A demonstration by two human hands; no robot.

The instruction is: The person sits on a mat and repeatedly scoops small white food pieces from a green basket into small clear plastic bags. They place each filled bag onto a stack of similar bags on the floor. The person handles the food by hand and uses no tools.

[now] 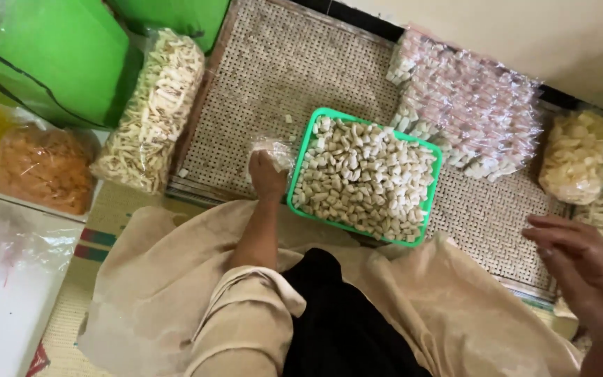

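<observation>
Woven rattan mat (273, 70) covers the floor center, running far to near right. Striped straw mat (99, 237) lies under it at near left. Pale wall (525, 35) with dark baseboard (357, 17) far right. Soft, even daylight.

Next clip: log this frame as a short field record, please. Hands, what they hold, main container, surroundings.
left hand: closed on a small clear bag, beside the green tray
right hand: open, empty, over the woven mat
tray contents: pale snack cubes
behind tray: pile of filled small packets
left side: big bag of pale sticks, orange snack bag
</observation>
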